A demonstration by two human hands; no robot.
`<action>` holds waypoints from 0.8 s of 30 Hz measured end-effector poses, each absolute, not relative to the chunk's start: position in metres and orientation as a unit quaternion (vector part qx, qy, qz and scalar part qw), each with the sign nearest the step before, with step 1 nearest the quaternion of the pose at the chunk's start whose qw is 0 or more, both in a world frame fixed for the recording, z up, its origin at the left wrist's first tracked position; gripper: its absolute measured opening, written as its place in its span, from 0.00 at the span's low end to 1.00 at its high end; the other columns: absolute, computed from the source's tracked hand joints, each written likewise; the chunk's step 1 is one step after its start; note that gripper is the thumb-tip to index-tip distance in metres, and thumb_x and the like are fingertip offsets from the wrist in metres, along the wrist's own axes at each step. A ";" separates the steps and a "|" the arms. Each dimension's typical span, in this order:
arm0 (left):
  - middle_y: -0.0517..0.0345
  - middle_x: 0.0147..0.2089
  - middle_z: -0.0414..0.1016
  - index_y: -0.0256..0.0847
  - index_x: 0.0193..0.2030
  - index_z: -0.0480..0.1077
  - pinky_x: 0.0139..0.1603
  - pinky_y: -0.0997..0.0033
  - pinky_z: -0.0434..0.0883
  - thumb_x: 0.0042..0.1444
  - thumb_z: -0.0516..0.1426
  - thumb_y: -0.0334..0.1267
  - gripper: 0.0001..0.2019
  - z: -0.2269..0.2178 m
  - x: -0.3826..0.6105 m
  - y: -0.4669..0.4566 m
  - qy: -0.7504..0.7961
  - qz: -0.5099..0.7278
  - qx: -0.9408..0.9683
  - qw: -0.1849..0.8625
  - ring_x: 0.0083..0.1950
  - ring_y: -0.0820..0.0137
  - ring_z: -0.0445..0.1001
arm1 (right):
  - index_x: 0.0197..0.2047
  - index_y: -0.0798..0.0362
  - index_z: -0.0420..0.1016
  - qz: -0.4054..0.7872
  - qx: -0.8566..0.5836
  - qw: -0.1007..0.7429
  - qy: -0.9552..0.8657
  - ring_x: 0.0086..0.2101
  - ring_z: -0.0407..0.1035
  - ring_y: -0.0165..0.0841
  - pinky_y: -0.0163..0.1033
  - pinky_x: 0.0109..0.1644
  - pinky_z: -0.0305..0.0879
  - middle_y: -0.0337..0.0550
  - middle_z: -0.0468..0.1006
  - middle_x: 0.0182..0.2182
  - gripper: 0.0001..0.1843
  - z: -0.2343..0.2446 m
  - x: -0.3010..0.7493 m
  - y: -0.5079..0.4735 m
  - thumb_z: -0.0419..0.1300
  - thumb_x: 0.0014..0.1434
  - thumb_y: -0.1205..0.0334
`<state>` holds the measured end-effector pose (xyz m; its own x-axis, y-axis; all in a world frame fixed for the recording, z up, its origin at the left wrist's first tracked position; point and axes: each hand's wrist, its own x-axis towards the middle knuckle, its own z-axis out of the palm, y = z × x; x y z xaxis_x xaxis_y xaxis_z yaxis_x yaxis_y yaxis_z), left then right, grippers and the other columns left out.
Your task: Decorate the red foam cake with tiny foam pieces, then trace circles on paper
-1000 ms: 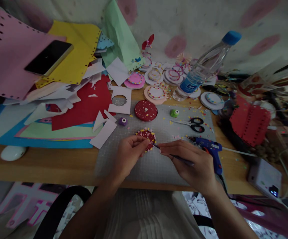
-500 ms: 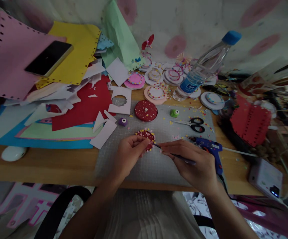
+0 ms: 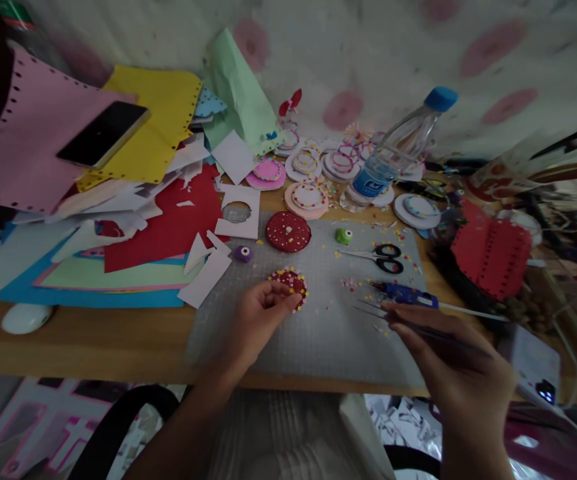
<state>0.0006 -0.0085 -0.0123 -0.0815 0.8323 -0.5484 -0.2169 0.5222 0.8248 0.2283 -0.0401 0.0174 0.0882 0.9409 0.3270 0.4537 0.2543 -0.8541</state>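
My left hand (image 3: 258,320) pinches the near edge of a small dark red disc (image 3: 284,279) rimmed with tiny yellow and pink flower pieces. The disc rests on a grey cutting mat (image 3: 328,353). Over the mat's right side, my right hand (image 3: 453,367) grips a pair of tweezers (image 3: 376,312), their thin tips apart and pointing left; I make out nothing between them. Just beyond the tips lie a blue glue gun (image 3: 411,295) and loose flower pieces (image 3: 351,284). A larger dotted red disc (image 3: 288,232) sits behind the small one.
Scissors (image 3: 388,259), a green punch (image 3: 343,235) and a purple punch (image 3: 243,253) lie on the mat. Behind stand a water bottle (image 3: 373,180) and several decorated paper discs (image 3: 307,199). Coloured paper (image 3: 168,220) is piled left, a phone (image 3: 103,133) on top.
My right hand has moved right with the tweezers, away from the small disc. The left hand stays at the disc. The whole view has shifted slightly.
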 end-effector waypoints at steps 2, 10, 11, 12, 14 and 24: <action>0.65 0.21 0.71 0.38 0.29 0.73 0.19 0.79 0.50 0.40 0.69 0.44 0.15 -0.013 0.001 -0.009 0.611 0.421 0.258 0.620 0.20 0.80 0.59 | 0.39 0.45 0.82 0.235 -0.596 0.500 -0.583 0.39 0.79 0.37 0.43 0.48 0.78 0.38 0.84 0.37 0.08 0.013 0.237 -0.046 0.69 0.55 0.66; 0.68 0.18 0.63 0.38 0.31 0.74 0.18 0.77 0.47 0.42 0.67 0.53 0.19 -0.008 -0.007 -0.019 0.623 0.424 0.283 0.594 0.18 0.79 0.55 | 0.37 0.51 0.79 0.218 -0.640 0.547 -0.494 0.36 0.78 0.38 0.44 0.43 0.77 0.42 0.82 0.34 0.11 -0.011 0.253 -0.044 0.72 0.51 0.60; 0.70 0.17 0.61 0.38 0.32 0.74 0.18 0.77 0.48 0.44 0.66 0.54 0.20 -0.008 -0.011 -0.022 0.625 0.424 0.285 0.590 0.17 0.79 0.54 | 0.36 0.51 0.77 0.230 -0.629 0.564 -0.483 0.34 0.79 0.37 0.42 0.40 0.77 0.41 0.81 0.32 0.12 -0.015 0.252 -0.041 0.73 0.49 0.61; 0.71 0.16 0.59 0.38 0.33 0.74 0.19 0.77 0.48 0.45 0.65 0.54 0.20 -0.008 -0.015 -0.026 0.628 0.425 0.286 0.586 0.17 0.79 0.53 | 0.35 0.51 0.75 0.241 -0.614 0.583 -0.474 0.31 0.79 0.37 0.41 0.37 0.77 0.40 0.81 0.30 0.14 -0.020 0.250 -0.039 0.74 0.48 0.62; 0.71 0.15 0.56 0.38 0.33 0.73 0.19 0.78 0.49 0.49 0.63 0.54 0.19 -0.010 -0.023 -0.035 0.634 0.434 0.284 0.574 0.17 0.79 0.52 | 0.33 0.51 0.72 0.255 -0.580 0.610 -0.475 0.29 0.79 0.36 0.39 0.34 0.77 0.38 0.80 0.28 0.15 -0.029 0.243 -0.036 0.74 0.47 0.64; 0.71 0.17 0.48 0.41 0.18 0.53 0.20 0.75 0.49 0.53 0.63 0.44 0.23 -0.013 -0.047 -0.064 0.583 0.537 0.197 0.577 0.19 0.80 0.45 | 0.31 0.49 0.73 0.090 -0.577 0.493 -0.645 0.33 0.80 0.37 0.41 0.38 0.77 0.44 0.84 0.33 0.06 -0.052 0.239 -0.033 0.66 0.58 0.63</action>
